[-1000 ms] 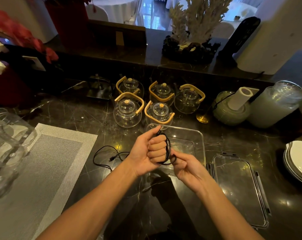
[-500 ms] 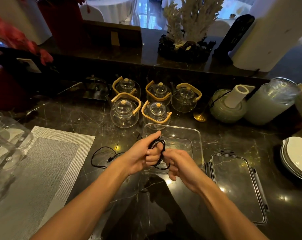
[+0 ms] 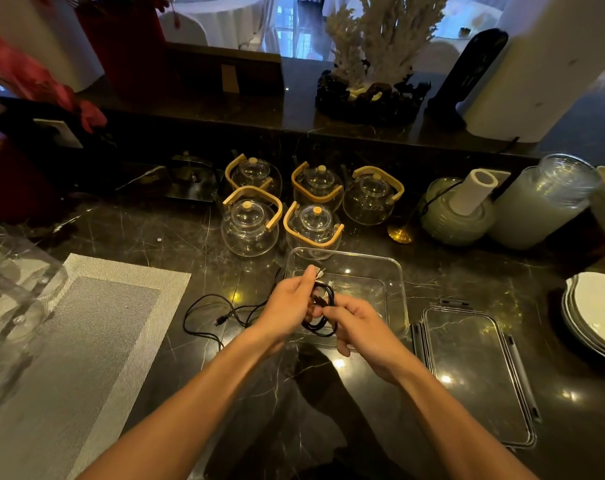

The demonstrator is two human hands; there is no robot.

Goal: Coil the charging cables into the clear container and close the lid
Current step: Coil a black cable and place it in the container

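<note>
A coiled black charging cable point(image 3: 323, 311) hangs between both hands above the near left part of the clear container point(image 3: 396, 271). My left hand point(image 3: 289, 304) grips the coil with its thumb up by the plug end. My right hand point(image 3: 358, 322) pinches the coil from the right. A second black cable point(image 3: 209, 311) lies loose on the dark marble counter, left of the container. The clear lid point(image 3: 474, 372) lies flat to the right of the container.
Several glass teapots point(image 3: 250, 221) with wooden handles stand just behind the container. A grey woven placemat point(image 3: 76, 344) covers the counter at left, with clear glassware point(image 3: 6, 292) at the far left. Stacked white plates point(image 3: 595, 313) sit at the right edge, jars point(image 3: 540, 202) behind.
The coil has come down from around my left fingers and now sits lower over the container. My right hand has closed in on it. The view has shifted slightly.
</note>
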